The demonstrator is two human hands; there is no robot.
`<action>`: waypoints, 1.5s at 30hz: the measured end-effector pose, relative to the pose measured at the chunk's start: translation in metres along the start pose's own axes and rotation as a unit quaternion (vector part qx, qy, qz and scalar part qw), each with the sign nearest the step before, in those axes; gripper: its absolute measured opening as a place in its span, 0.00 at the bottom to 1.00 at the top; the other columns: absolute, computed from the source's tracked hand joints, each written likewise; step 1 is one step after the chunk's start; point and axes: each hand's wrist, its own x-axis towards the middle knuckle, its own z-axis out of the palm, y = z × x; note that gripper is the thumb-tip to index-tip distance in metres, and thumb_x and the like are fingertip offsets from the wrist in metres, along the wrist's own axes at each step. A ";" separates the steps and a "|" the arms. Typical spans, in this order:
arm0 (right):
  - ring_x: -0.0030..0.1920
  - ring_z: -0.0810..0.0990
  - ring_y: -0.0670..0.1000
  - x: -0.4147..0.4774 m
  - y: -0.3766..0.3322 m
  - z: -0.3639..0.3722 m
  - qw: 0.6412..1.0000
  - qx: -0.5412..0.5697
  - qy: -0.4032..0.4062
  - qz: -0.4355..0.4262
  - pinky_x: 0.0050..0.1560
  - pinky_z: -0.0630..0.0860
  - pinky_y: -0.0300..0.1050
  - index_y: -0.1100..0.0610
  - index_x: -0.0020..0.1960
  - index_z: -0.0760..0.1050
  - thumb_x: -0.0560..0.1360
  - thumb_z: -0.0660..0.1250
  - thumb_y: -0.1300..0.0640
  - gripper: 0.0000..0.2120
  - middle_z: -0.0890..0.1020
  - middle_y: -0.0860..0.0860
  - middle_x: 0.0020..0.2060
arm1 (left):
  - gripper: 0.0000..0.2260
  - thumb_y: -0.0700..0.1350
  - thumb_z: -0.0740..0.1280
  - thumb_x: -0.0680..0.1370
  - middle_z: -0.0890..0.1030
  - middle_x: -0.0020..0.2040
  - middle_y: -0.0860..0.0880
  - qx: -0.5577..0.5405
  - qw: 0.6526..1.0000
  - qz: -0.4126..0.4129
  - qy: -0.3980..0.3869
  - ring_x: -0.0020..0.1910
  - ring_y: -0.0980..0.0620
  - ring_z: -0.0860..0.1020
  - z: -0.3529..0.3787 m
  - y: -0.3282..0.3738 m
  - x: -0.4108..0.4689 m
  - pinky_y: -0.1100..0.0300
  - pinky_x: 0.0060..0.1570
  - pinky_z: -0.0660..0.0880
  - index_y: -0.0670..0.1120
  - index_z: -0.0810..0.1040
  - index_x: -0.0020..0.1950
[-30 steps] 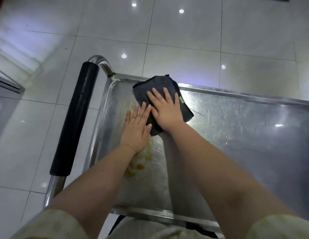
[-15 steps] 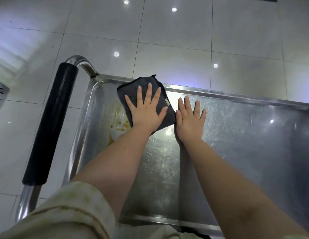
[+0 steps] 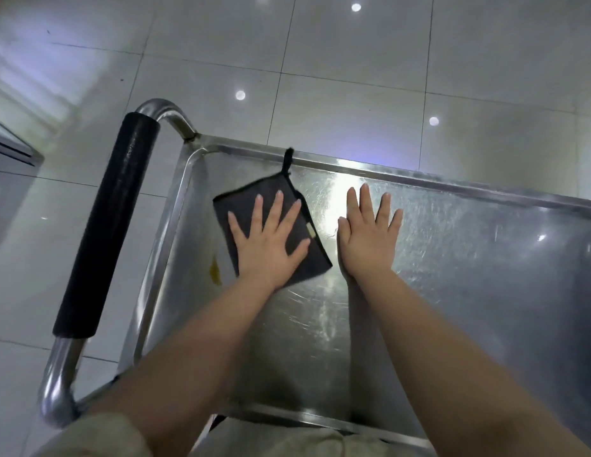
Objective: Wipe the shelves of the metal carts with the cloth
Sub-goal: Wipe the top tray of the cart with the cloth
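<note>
The dark grey folded cloth (image 3: 236, 207) lies flat on the scratched stainless-steel top shelf (image 3: 469, 258) of the cart, in its far left corner region. It sits just inside the raised rim without touching the left edge. Its thin black hanging loop (image 3: 289, 159) reaches up over the far rim, and a small pale label (image 3: 310, 229) shows along its right edge.

My left hand (image 3: 267, 249) lies palm down on the cloth and covers most of its middle. My fingers (image 3: 277, 209) are straight and spread wide, pressing the fabric to the metal. Nothing is curled round it or pinched. The thumb points out toward the cloth's right edge.

My right hand (image 3: 368, 239) rests flat on the bare steel just beside the cloth, clear of it by a narrow strip of shelf. Those fingers (image 3: 365, 202) are straight too and only slightly parted. They hold nothing and point at the far rim.

A small yellowish smear (image 3: 215, 273) marks the shelf just left of my left wrist, beside the cloth's near corner. Beyond the shelf's left edge runs the cart's bent steel tube handle (image 3: 56, 384), sleeved in a long black foam grip (image 3: 106, 232). Under everything lies the glossy pale tiled floor (image 3: 353, 61), dotted with reflected lamps. My light-coloured sleeve (image 3: 99, 437) shows at the bottom left.
</note>
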 end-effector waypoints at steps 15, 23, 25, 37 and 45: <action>0.79 0.40 0.57 -0.006 0.000 0.003 1.000 0.017 0.013 -0.021 0.76 0.39 0.61 0.47 0.80 0.45 0.82 0.41 0.47 0.26 0.47 0.46 0.80 | 0.31 0.69 0.48 0.77 0.43 0.80 0.54 -0.010 0.994 -0.106 0.025 0.79 0.46 0.41 -0.025 -0.075 0.053 0.28 0.69 0.39 0.63 0.43 0.78; 0.79 0.43 0.56 -0.006 -0.001 -0.002 0.999 0.024 0.010 -0.042 0.75 0.37 0.61 0.49 0.80 0.50 0.83 0.46 0.50 0.25 0.50 0.47 0.79 | 0.31 0.68 0.50 0.77 0.44 0.80 0.55 0.001 0.999 -0.025 0.022 0.79 0.45 0.41 -0.019 -0.036 0.047 0.29 0.70 0.40 0.63 0.45 0.78; 0.79 0.49 0.51 -0.003 0.003 -0.008 0.991 0.118 0.011 -0.065 0.75 0.36 0.59 0.50 0.77 0.59 0.82 0.54 0.56 0.24 0.57 0.47 0.78 | 0.32 0.68 0.50 0.77 0.44 0.80 0.55 0.025 0.998 0.064 0.009 0.79 0.45 0.41 -0.013 0.007 0.039 0.29 0.69 0.41 0.63 0.45 0.78; 0.78 0.40 0.58 -0.085 0.044 0.004 0.999 0.034 -0.026 0.020 0.76 0.39 0.60 0.47 0.80 0.45 0.84 0.47 0.49 0.26 0.46 0.48 0.80 | 0.31 0.69 0.48 0.77 0.44 0.80 0.56 0.022 0.999 0.047 0.001 0.79 0.47 0.43 -0.005 -0.017 -0.006 0.32 0.71 0.39 0.65 0.45 0.78; 0.78 0.40 0.58 -0.120 0.055 0.017 0.999 0.001 -0.022 0.030 0.75 0.41 0.66 0.45 0.80 0.43 0.82 0.40 0.44 0.27 0.46 0.47 0.79 | 0.30 0.68 0.46 0.78 0.43 0.80 0.53 0.020 0.996 -0.084 0.001 0.78 0.45 0.41 -0.007 -0.094 -0.040 0.30 0.70 0.40 0.62 0.45 0.78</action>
